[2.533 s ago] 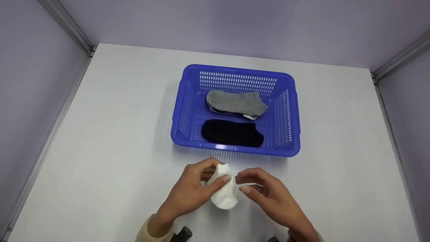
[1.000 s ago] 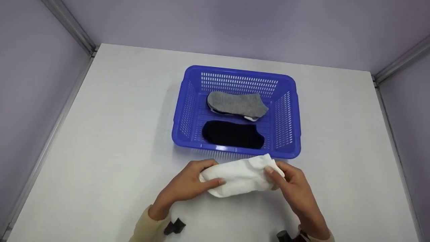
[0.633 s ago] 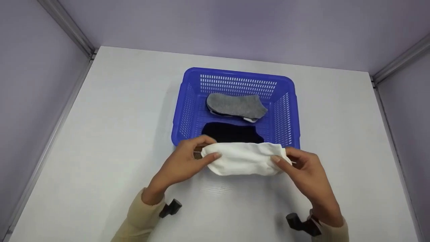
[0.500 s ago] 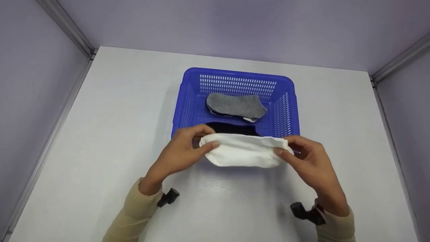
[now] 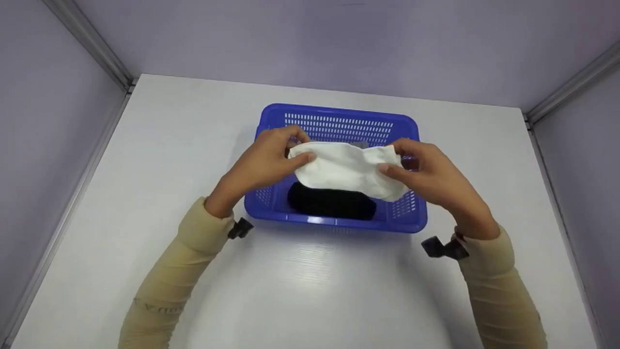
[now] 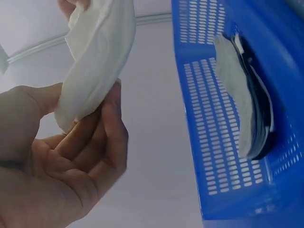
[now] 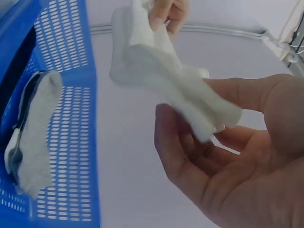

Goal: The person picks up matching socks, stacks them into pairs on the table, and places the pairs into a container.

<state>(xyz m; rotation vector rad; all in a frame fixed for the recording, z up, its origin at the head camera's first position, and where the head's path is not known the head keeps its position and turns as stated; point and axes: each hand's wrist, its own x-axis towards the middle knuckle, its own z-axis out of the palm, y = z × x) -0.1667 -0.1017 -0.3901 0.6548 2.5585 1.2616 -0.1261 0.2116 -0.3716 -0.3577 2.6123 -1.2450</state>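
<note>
Both hands hold a white ankle sock (image 5: 346,167) stretched sideways above the blue basket (image 5: 334,223) in the head view. My left hand (image 5: 266,157) pinches its toe end between thumb and fingers. At the other end, my right hand (image 5: 426,169) pinches the sock near its opening. Below it in the basket lies a black sock (image 5: 332,201). Grey socks (image 6: 237,90), stacked with darker ones, rest on the basket's floor; in the head view the white sock hides most of them. The right wrist view shows the white sock (image 7: 156,71) hanging in folds, apart from the basket.
The basket stands on a white table (image 5: 310,281) with purplish panels (image 5: 329,43) behind and at the sides. Small black devices (image 5: 240,228) are strapped to both wrists. The basket's walls are perforated and its rim rises around the socks.
The right hand has taken hold of the white sock's free end. Both hands have carried it, stretched, away from the body, from in front of the basket to above it.
</note>
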